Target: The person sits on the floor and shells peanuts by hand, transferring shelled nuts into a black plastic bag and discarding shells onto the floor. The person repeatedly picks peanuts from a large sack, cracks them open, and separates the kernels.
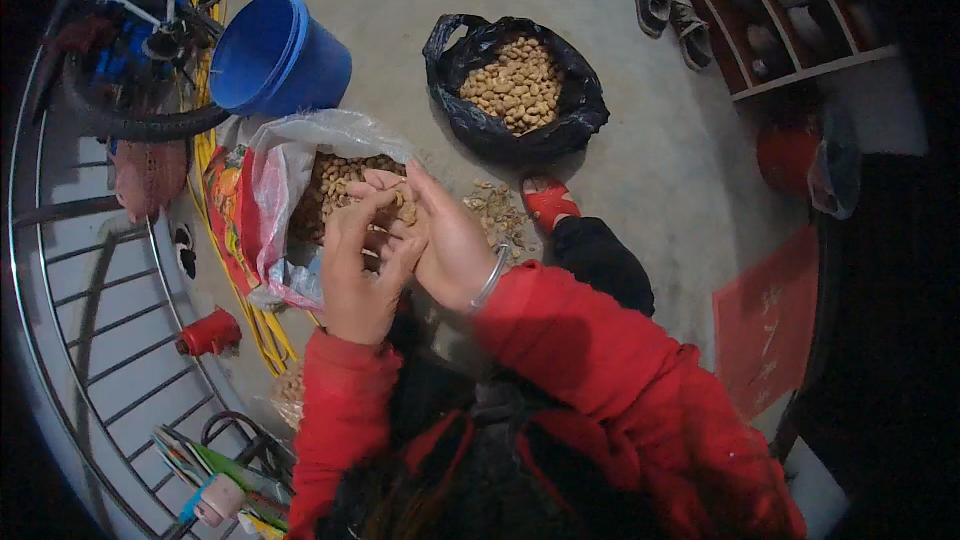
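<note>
My left hand [358, 265] and my right hand [440, 235] meet over a white woven sack [275, 190] of tan peanuts [335, 180]. Both hands pinch a single peanut pod [385, 202] between their fingertips. A silver bangle [490, 278] circles my right wrist, and both arms wear red sleeves. A black plastic bag [575, 105] full of peanuts [515, 80] sits farther away on the concrete floor. A small heap of broken shells [495, 212] lies on the floor just right of my hands.
A blue bucket [275, 55] lies on its side at the upper left beside a bicycle wheel [130, 120]. A metal railing [80, 280] curves along the left. My red sandal [547, 202] is near the shells. Shoes [670, 10] and a shelf [790, 30] stand at the upper right.
</note>
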Demonstrator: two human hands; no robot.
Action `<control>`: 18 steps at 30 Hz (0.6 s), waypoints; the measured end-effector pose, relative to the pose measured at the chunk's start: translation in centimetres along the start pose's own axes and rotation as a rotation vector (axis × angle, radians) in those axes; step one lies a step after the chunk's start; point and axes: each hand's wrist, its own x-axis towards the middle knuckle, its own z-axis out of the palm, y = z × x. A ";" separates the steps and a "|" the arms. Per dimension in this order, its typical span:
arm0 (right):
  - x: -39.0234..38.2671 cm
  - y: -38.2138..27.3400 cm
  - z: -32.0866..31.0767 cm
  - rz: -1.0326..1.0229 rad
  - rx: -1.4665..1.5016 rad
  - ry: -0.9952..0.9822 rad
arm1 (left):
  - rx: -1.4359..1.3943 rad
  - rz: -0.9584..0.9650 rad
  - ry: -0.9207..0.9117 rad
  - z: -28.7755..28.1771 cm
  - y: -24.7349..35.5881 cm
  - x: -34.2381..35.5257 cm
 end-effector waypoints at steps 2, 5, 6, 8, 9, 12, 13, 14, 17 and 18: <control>0.1 0.8 -0.1 -0.024 -0.068 -0.008 | 0.011 0.012 0.071 0.5 -0.9 -0.5; -0.1 1.0 -0.1 -0.021 -0.133 -0.061 | -0.089 0.070 0.230 1.3 -3.1 -0.3; -0.1 0.9 -0.2 -0.014 -0.147 -0.087 | -0.185 0.036 0.240 1.5 -3.0 -0.2; 0.2 1.0 -0.6 -0.020 -0.164 -0.117 | -0.141 0.050 0.235 1.2 -3.6 -0.1; 0.3 1.0 -0.7 -0.025 -0.175 -0.130 | -0.124 0.059 0.230 1.1 -3.8 0.0; 0.3 0.5 0.2 0.049 -0.138 -0.075 | -0.572 -0.157 0.249 0.5 -3.7 0.1; 0.3 0.3 0.4 0.080 -0.112 -0.065 | -0.794 -0.262 0.259 0.3 -3.8 0.1; 0.5 0.3 0.5 0.092 -0.094 -0.076 | -0.842 -0.322 0.250 -0.2 -3.7 0.1; 1.1 0.9 0.1 0.086 -0.070 -0.032 | -1.140 -0.393 0.221 -1.1 -4.8 -0.1; 1.2 1.1 0.0 0.079 -0.064 -0.013 | -1.176 -0.402 0.216 -1.3 -4.9 -0.2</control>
